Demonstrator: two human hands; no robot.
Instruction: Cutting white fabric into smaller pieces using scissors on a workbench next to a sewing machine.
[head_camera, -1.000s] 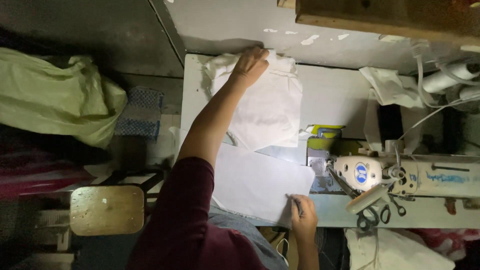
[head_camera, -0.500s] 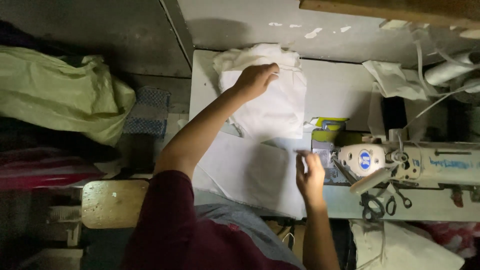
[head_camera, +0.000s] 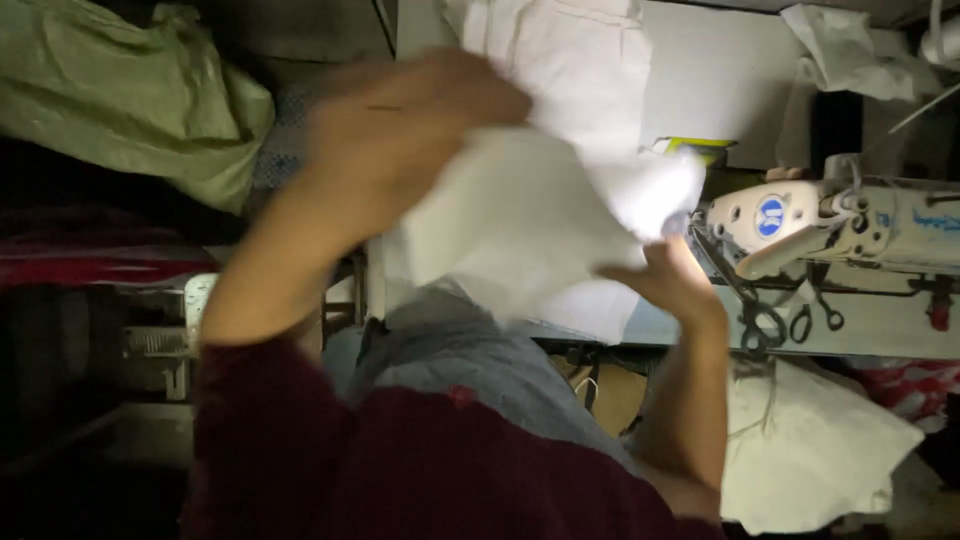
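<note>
Being lifted above the counter (head_camera: 730, 85), a white fabric piece (head_camera: 520, 225) is being gripped at its upper left edge by the blurred left hand (head_camera: 415, 125), fingers closed on the cloth. Its right edge is being pinched by the right hand (head_camera: 665, 280) just beside the white sewing machine (head_camera: 840, 225). More white fabric (head_camera: 575, 55) is lying on the counter behind, and a green sack (head_camera: 130, 100) is sitting well to the left.

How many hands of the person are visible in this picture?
2. The left hand is blurred, on the upper edge of the white cloth. The right hand holds its lower right part, beside the sewing machine. None seems hidden.
</note>
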